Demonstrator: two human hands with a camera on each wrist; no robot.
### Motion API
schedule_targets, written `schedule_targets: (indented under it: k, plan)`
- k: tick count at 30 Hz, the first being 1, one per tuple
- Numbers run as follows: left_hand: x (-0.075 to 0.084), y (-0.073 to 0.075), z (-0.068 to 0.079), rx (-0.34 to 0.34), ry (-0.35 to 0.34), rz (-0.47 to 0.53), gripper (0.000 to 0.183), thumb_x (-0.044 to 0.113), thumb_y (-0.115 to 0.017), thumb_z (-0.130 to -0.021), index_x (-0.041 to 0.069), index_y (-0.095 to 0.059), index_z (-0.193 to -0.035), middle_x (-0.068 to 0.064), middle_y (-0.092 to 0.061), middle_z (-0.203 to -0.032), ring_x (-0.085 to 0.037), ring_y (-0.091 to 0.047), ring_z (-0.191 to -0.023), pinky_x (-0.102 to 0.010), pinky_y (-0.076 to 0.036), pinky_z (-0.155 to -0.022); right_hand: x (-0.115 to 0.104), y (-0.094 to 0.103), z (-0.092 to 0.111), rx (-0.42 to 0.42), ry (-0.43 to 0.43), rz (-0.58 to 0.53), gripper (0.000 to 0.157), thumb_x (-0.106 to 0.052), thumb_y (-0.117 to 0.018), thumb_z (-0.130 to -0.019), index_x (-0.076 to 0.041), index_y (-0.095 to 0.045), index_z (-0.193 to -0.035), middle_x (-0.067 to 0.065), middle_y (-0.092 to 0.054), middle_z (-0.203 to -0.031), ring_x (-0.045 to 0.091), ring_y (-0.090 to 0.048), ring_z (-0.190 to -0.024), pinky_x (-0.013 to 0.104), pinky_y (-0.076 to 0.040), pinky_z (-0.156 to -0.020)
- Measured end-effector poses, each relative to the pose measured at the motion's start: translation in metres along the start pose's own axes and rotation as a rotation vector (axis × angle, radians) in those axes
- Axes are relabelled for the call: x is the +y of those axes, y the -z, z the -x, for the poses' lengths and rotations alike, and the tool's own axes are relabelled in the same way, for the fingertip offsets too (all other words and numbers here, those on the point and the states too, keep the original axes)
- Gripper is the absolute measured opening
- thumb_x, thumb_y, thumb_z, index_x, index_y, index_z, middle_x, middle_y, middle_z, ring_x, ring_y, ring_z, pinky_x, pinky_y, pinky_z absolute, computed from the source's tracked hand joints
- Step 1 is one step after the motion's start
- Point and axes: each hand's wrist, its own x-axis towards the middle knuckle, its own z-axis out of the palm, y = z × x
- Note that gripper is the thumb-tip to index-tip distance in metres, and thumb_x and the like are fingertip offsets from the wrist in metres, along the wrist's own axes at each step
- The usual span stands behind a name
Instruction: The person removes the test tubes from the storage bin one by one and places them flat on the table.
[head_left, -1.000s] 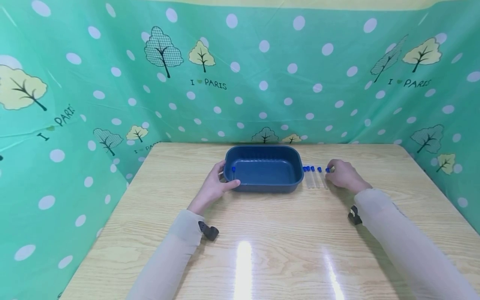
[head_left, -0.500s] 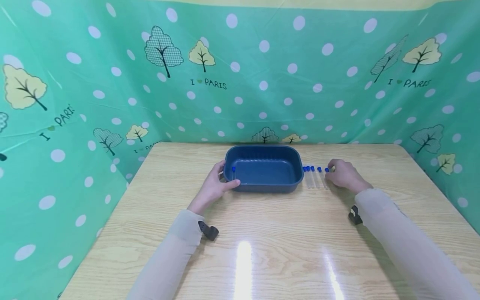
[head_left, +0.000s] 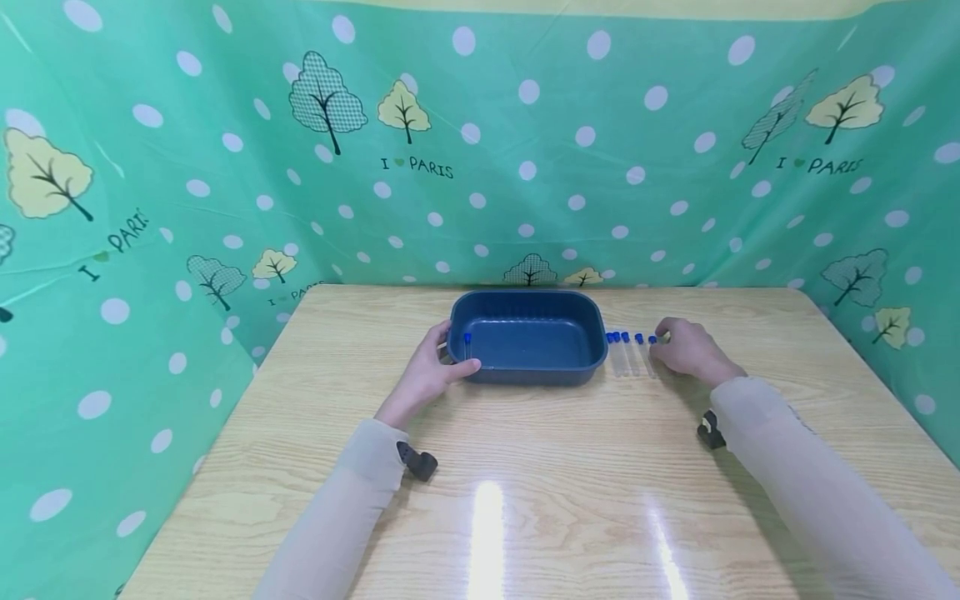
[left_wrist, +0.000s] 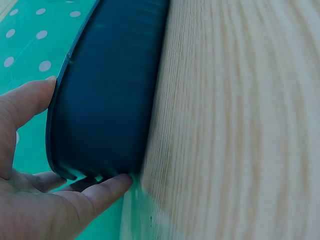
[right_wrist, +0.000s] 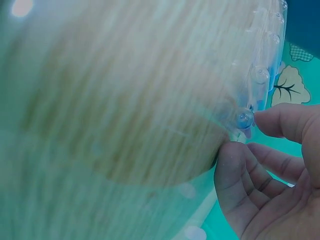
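My left hand [head_left: 429, 371] holds the left end of a dark blue plastic basin [head_left: 536, 377], thumb on its front rim and fingers round the side. In the left wrist view the fingers [left_wrist: 110, 192] touch the basin's outer wall. Inside, at the left, is one clear test tube with a blue cap [head_left: 467, 340]. Right of the basin, several such test tubes [head_left: 626, 354] lie side by side. My right hand [head_left: 692, 350] pinches the rightmost test tube [head_left: 652, 340] between thumb and forefinger; the right wrist view shows its rounded end [right_wrist: 245, 119] by the thumb.
The light wooden table [head_left: 555, 467] runs to a green dotted curtain [head_left: 525, 167] behind and at both sides. The basin stands near the table's back edge. A small black device [head_left: 417, 461] sits on the left wrist, another [head_left: 709, 430] on the right.
The rightmost test tube has shifted very slightly left, towards the other tubes, at my right hand. My left hand and the basin have stayed where they were.
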Motion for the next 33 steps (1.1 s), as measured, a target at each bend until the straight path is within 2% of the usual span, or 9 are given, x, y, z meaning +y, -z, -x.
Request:
schedule_targets:
  k: [8,12,17,22,28,32,33]
  plan:
    - [0.0,0.0001,0.0,-0.001,0.005,-0.005,0.087,0.024,-0.079,-0.079,0.011,-0.028,-0.149,-0.014,-0.037,-0.147,-0.035,-0.039,-0.132,-0.047,-0.035,-0.107,-0.0014,0.0005,0.001,0.0,-0.006,-0.009,0.044,-0.02,-0.052,-0.092,0.01,-0.048,-0.124,0.025,-0.057,-0.104,0.028,-0.057,-0.076,0.037,-0.046,-0.065]
    - [0.0005,0.0001,0.0001,-0.003,0.007,-0.009,0.089,0.026,-0.079,-0.078,0.01,-0.027,-0.149,-0.014,-0.036,-0.148,-0.035,-0.038,-0.133,-0.047,-0.035,-0.107,-0.0018,0.0003,0.0015,0.013,0.0,-0.003,0.044,-0.02,-0.052,-0.093,0.01,-0.048,-0.124,0.026,-0.057,-0.106,0.031,-0.056,-0.082,0.036,-0.045,-0.066]
    - [0.0012,0.0003,0.0002,-0.001,0.01,0.0,0.088,0.024,-0.079,-0.078,0.01,-0.027,-0.149,-0.014,-0.036,-0.147,-0.035,-0.039,-0.132,-0.047,-0.035,-0.106,-0.003,-0.0007,0.0012,0.009,-0.006,-0.007,0.044,-0.021,-0.052,-0.093,0.01,-0.048,-0.124,0.026,-0.057,-0.107,0.031,-0.055,-0.082,0.035,-0.045,-0.064]
    - [0.0022,0.0006,0.0013,0.0,0.016,-0.001,0.089,0.025,-0.08,-0.078,0.011,-0.027,-0.149,-0.013,-0.037,-0.147,-0.034,-0.038,-0.133,-0.048,-0.035,-0.107,-0.0026,-0.0008,0.0008,0.009,-0.006,-0.007,0.045,-0.021,-0.052,-0.093,0.011,-0.048,-0.125,0.028,-0.057,-0.111,0.033,-0.055,-0.086,0.038,-0.045,-0.068]
    - [0.0011,0.0002,0.0007,0.0,0.014,-0.006,0.089,0.025,-0.08,-0.078,0.011,-0.028,-0.149,-0.013,-0.037,-0.147,-0.034,-0.039,-0.132,-0.047,-0.035,-0.107,-0.0018,0.0014,0.0021,0.003,0.0,-0.007,0.049,-0.025,-0.052,-0.094,0.011,-0.046,-0.127,0.032,-0.055,-0.117,0.035,-0.056,-0.091,0.048,-0.048,-0.077]
    - [0.0007,0.0004,0.0003,-0.002,0.007,-0.001,0.089,0.025,-0.08,-0.078,0.01,-0.028,-0.149,-0.014,-0.037,-0.147,-0.035,-0.039,-0.132,-0.047,-0.035,-0.107,-0.0039,0.0042,0.0041,0.026,0.015,0.003,0.048,-0.025,-0.052,-0.094,0.011,-0.047,-0.126,0.033,-0.056,-0.114,0.035,-0.058,-0.09,0.047,-0.05,-0.073]
    - [0.0055,0.0015,0.0026,-0.009,0.011,0.006,0.089,0.024,-0.079,-0.079,0.009,-0.027,-0.149,-0.015,-0.036,-0.147,-0.036,-0.038,-0.133,-0.048,-0.034,-0.107,-0.0045,0.005,0.0046,0.033,0.017,0.003,0.048,-0.025,-0.052,-0.094,0.01,-0.047,-0.126,0.032,-0.058,-0.111,0.034,-0.059,-0.088,0.045,-0.05,-0.07]
